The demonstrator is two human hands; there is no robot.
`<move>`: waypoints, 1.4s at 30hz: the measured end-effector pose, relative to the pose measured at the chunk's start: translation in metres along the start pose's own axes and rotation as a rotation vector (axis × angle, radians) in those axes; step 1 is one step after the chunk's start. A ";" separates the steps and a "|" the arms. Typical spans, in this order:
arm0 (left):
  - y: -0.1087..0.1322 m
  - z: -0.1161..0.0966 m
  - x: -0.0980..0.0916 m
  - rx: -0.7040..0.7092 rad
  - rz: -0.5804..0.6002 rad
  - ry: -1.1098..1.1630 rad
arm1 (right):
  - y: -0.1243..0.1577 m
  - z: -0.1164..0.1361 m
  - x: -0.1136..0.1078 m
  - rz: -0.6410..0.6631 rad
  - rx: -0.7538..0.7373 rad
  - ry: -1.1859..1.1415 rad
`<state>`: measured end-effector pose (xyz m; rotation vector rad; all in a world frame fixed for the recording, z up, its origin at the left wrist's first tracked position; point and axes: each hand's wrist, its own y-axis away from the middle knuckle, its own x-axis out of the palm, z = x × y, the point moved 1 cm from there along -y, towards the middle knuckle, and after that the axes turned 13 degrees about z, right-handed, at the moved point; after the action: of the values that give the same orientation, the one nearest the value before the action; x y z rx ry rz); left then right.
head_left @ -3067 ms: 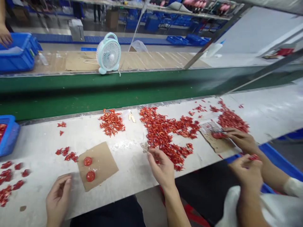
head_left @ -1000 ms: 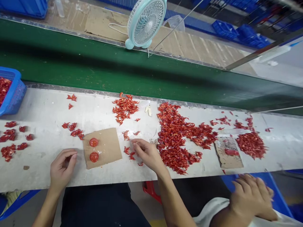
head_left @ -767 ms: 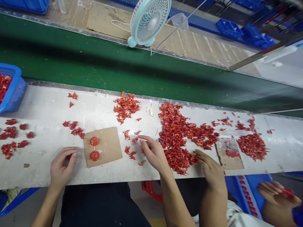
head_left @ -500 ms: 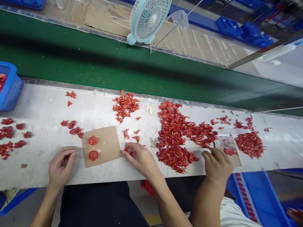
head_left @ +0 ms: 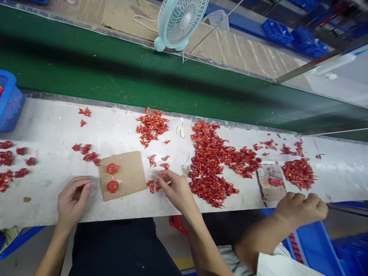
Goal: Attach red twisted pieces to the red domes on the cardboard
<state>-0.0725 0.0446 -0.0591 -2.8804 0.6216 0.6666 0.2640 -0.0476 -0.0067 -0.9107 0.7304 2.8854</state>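
Note:
To the left of a piece of brown cardboard point(head_left: 129, 174), my left hand point(head_left: 71, 203) is loosely closed, thumb tip close to the curled fingers. I see nothing in it. Two round red pieces point(head_left: 112, 168) lie on the cardboard near its left side, one behind the other. My right hand point(head_left: 178, 191) is beyond the cardboard's right edge, fingers bent and thumb slightly apart, with nothing visible between them. Small shiny red pointed pieces point(head_left: 150, 186) lie by its fingertips, one partly hidden by the hand. More such pieces lie just behind it.
A large heap of red pieces point(head_left: 208, 165) spreads right of my right hand; a smaller heap point(head_left: 152, 126) lies behind. A blue basket point(head_left: 11, 103) stands far left. A co-worker's hand point(head_left: 301, 209) is at the right table edge. A fan point(head_left: 184, 23) stands on the ledge.
My right hand has shifted slightly right, uncovering red pieces near the cardboard. My left hand has barely moved. The co-worker's hand has swung right and toward the table edge.

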 end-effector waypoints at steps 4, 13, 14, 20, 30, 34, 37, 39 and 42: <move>0.001 0.000 0.000 -0.005 -0.007 0.018 | -0.007 -0.003 -0.003 -0.072 -0.063 0.113; 0.002 0.001 0.001 -0.019 -0.015 0.024 | -0.056 0.008 0.007 -0.014 -0.133 0.362; 0.002 0.001 0.000 -0.024 -0.019 0.025 | -0.058 0.009 0.006 0.021 -0.129 0.372; 0.001 -0.002 0.000 -0.026 -0.021 0.016 | -0.049 0.015 -0.006 0.122 -0.121 0.286; 0.001 -0.003 0.001 -0.019 -0.010 0.015 | -0.040 0.015 -0.024 0.115 -0.038 0.402; 0.002 0.000 0.000 -0.033 -0.014 0.010 | -0.042 0.013 -0.026 0.090 -0.031 0.447; 0.003 0.001 0.000 -0.054 -0.011 0.007 | -0.043 0.010 -0.024 0.098 -0.042 0.439; 0.003 0.001 0.001 -0.063 -0.011 0.006 | -0.044 0.009 -0.021 0.118 -0.051 0.412; 0.002 0.001 0.001 -0.058 -0.015 0.007 | -0.049 0.007 -0.016 0.101 -0.088 0.352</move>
<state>-0.0725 0.0424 -0.0601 -2.9386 0.5901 0.6835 0.2819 0.0008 -0.0134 -1.4590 0.6891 2.8946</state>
